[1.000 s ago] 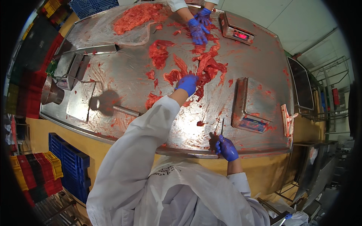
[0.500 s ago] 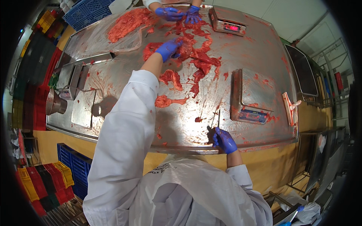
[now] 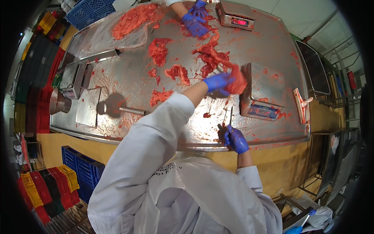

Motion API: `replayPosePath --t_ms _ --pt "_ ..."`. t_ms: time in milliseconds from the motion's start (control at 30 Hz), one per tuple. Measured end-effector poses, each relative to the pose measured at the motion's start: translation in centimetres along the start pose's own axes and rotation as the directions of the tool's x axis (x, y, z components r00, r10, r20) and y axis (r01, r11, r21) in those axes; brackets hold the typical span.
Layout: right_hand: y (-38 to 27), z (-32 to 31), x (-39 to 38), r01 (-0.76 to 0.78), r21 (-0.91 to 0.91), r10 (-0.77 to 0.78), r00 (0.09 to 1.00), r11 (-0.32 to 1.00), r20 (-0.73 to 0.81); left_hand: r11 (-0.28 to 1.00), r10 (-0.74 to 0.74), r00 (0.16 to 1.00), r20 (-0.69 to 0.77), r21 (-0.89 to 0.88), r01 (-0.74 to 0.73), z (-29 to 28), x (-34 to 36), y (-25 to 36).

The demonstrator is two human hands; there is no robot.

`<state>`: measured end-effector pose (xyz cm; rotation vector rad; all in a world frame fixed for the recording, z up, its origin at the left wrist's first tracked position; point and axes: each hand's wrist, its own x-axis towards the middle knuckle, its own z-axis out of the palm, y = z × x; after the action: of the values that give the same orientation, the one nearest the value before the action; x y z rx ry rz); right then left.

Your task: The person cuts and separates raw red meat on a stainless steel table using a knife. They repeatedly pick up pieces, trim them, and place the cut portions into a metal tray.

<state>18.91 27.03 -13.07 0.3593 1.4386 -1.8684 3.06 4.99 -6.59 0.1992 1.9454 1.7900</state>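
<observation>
- Red, pale-marbled flap of raw meat (image 3: 237, 80) was in the blue-gloved left hand (image 3: 219, 82), just beside the low, box-shaped steel scale (image 3: 269, 85); whether the two touched could not be told.
- Left hand: fingers closed on the flap; blur hid their exact placement.
- Blue-gloved right hand (image 3: 236, 141): wrapped around the handle of a slim, narrow-bladed knife (image 3: 231, 114), blade pointing away from the body.
- Containers: clear, crinkled plastic sheet (image 3: 141, 41) bore a coarse, ragged orange-red meat mound (image 3: 134, 19). Blue lattice-walled plastic crate (image 3: 89, 15) stood beyond the table; contents could not be made out. Tapered grey metal pot (image 3: 60, 103) sat tilted at the table's left end, interior hidden. Red, yellow and black plastic crates (image 3: 50, 185) were stacked at lower left.
- Surfaces: smooth stainless-steel table (image 3: 282, 134) was smeared red and glared near the front edge. Irregular, moist-looking red meat pieces (image 3: 159, 52) lay left of the left hand.
- Co-worker's blue-gloved hands (image 3: 194, 25) were at meat strips on the far side.
</observation>
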Motion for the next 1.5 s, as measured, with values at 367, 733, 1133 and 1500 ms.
replayPosePath --t_ms 367,733,1133,1500 --pt "2.3 -2.1 0.0 0.026 -0.168 -0.028 1.000 0.985 -0.010 0.297 0.187 0.723 -0.665 0.740 0.603 -9.8 -17.3 -16.7" --pt "1.0 1.7 1.8 -0.026 -0.071 0.033 0.995 0.997 0.098 0.699 0.136 0.538 -0.832 0.465 0.543 -17.7 -24.7 -19.0" --pt "2.1 4.1 3.2 -0.100 -0.068 0.108 0.986 0.993 0.130 0.504 0.217 0.817 -0.535 0.778 0.376 -8.7 -18.9 -18.2" --pt "1.9 5.2 2.6 -0.030 -0.161 0.045 0.995 0.986 0.090 0.502 -0.008 0.657 -0.754 0.565 0.655 -12.6 -22.7 -13.9"
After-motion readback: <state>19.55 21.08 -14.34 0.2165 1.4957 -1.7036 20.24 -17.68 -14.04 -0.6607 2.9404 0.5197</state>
